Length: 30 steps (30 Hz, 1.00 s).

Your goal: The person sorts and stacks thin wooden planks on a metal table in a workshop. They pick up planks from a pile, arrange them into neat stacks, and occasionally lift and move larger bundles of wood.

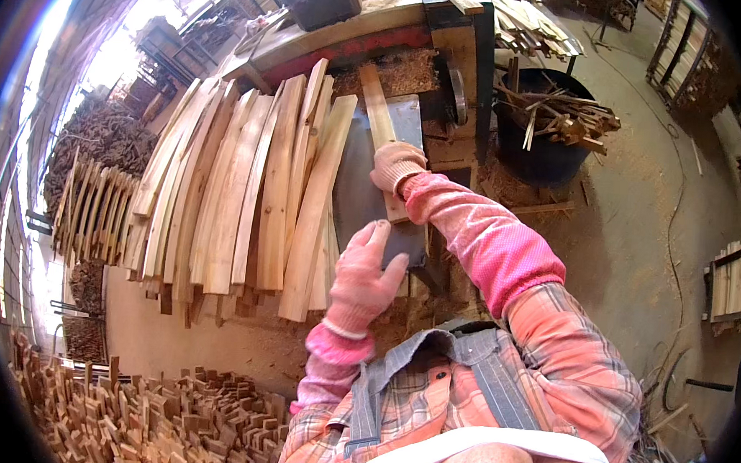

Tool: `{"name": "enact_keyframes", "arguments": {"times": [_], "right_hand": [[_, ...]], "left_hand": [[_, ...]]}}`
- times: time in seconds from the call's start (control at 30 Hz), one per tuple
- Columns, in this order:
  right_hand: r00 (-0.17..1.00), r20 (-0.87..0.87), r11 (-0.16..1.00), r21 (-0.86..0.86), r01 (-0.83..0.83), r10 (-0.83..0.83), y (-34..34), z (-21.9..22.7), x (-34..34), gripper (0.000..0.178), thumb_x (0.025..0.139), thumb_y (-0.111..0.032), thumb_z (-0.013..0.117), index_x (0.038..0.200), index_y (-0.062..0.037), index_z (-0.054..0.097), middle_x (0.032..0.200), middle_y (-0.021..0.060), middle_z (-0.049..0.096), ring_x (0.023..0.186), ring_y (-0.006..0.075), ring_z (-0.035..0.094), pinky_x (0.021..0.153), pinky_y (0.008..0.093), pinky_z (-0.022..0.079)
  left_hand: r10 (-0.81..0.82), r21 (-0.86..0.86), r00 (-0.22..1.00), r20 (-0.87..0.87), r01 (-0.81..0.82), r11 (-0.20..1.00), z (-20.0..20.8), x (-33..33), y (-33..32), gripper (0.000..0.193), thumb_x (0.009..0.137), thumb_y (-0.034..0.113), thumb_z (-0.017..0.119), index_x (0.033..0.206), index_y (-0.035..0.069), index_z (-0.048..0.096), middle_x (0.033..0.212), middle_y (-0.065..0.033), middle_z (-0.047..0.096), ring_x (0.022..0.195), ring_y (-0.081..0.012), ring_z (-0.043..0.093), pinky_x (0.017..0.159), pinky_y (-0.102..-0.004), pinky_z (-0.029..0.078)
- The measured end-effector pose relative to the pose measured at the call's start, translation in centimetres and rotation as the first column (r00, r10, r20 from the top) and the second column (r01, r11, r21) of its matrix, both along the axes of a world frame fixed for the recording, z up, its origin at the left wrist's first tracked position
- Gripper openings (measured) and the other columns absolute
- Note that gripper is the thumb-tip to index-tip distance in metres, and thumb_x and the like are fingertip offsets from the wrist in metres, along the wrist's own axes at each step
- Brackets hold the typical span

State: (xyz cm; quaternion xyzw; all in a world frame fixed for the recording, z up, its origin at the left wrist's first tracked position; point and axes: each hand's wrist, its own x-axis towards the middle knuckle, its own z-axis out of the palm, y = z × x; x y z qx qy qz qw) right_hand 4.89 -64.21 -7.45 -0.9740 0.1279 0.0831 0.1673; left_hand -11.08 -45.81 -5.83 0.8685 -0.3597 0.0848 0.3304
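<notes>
- Floor (631, 220): we see sawdust and offcuts scattered over it.
- Planks (230, 191): we find these in a slanting row left of the plate, side by side and partly overlapping.
- Blocks (159, 422): we locate this dense pile at lower left.
- Bench (338, 41): we note a red band along its front, beyond the planks.
- Bin (546, 157): black, right of the bench, heaped with thin offcuts.
- Plate (353, 159): grey metal, between the planks and our right arm.
- Board (378, 110): we have it lengthwise over the plate, far end near the shavings.
- Left hand (361, 277): gloved, thumb wide of the forefinger, near the planks' right end; we cannot tell whether it touches them.
- Right hand (397, 166): gloved, fingers closed around the board.
</notes>
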Motion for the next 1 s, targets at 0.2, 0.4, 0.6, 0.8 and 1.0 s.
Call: {"name": "enact_keyframes", "arguments": {"times": [0.2, 0.4, 0.6, 0.8, 1.0], "right_hand": [[0.996, 0.056, 0.987, -0.143, 0.078, -0.071, -1.5, -1.3, 4.4, 0.040, 0.084, -0.033, 0.072, 0.107, -0.0021, 0.080, 0.109, 0.0207, 0.077, 0.106, 0.0369, 0.075, 0.088, 0.0509, 0.061], [0.995, 0.051, 0.994, 0.058, -0.089, 0.086, -5.6, 1.9, 6.5, 0.045, 0.089, -0.039, 0.069, 0.117, -0.0045, 0.077, 0.123, 0.0192, 0.074, 0.115, 0.0342, 0.072, 0.095, 0.0479, 0.058], [0.942, 0.127, 0.944, 0.068, -0.321, 0.311, -12.5, -0.8, 11.5, 0.047, 0.091, -0.046, 0.063, 0.108, -0.0051, 0.079, 0.109, 0.0260, 0.075, 0.108, 0.0409, 0.072, 0.096, 0.0486, 0.056], [0.857, 0.130, 0.847, 0.137, -0.514, 0.499, -17.5, -0.7, 12.9, 0.047, 0.095, -0.039, 0.058, 0.118, -0.0008, 0.072, 0.111, 0.0290, 0.073, 0.108, 0.0453, 0.071, 0.093, 0.0534, 0.056], [0.807, 0.177, 0.799, 0.133, -0.587, 0.563, -20.2, -2.4, 16.9, 0.045, 0.096, -0.041, 0.057, 0.118, -0.0031, 0.069, 0.114, 0.0305, 0.071, 0.111, 0.0481, 0.068, 0.096, 0.0547, 0.054]], "left_hand": [[0.283, 0.213, 0.956, -0.071, -0.263, 0.941, -4.8, 8.2, -8.4, 0.076, 0.087, 0.036, 0.073, 0.150, 0.000, 0.046, 0.150, -0.0278, 0.048, 0.138, -0.0467, 0.046, 0.114, -0.0549, 0.039], [0.371, 0.305, 0.924, 0.092, -0.381, 0.873, -8.2, 14.0, -12.2, 0.076, 0.087, 0.030, 0.068, 0.153, 0.002, 0.040, 0.150, -0.0298, 0.046, 0.136, -0.0509, 0.045, 0.115, -0.0595, 0.035], [0.438, 0.375, 0.895, -0.085, -0.379, 0.846, -5.4, 16.2, -17.5, 0.095, 0.082, 0.034, 0.073, 0.160, 0.004, 0.028, 0.158, -0.0294, 0.036, 0.147, -0.0464, 0.036, 0.123, -0.0558, 0.025], [0.581, 0.436, 0.811, -0.072, -0.499, 0.749, -6.3, 17.4, -22.6, 0.089, 0.086, 0.031, 0.065, 0.162, 0.005, 0.027, 0.164, -0.0290, 0.030, 0.153, -0.0448, 0.029, 0.127, -0.0536, 0.020], [0.647, 0.541, 0.753, -0.121, -0.497, 0.679, -7.4, 22.1, -24.7, 0.080, 0.092, 0.040, 0.061, 0.162, 0.012, 0.032, 0.167, -0.0274, 0.025, 0.154, -0.0458, 0.025, 0.128, -0.0524, 0.019]]}}
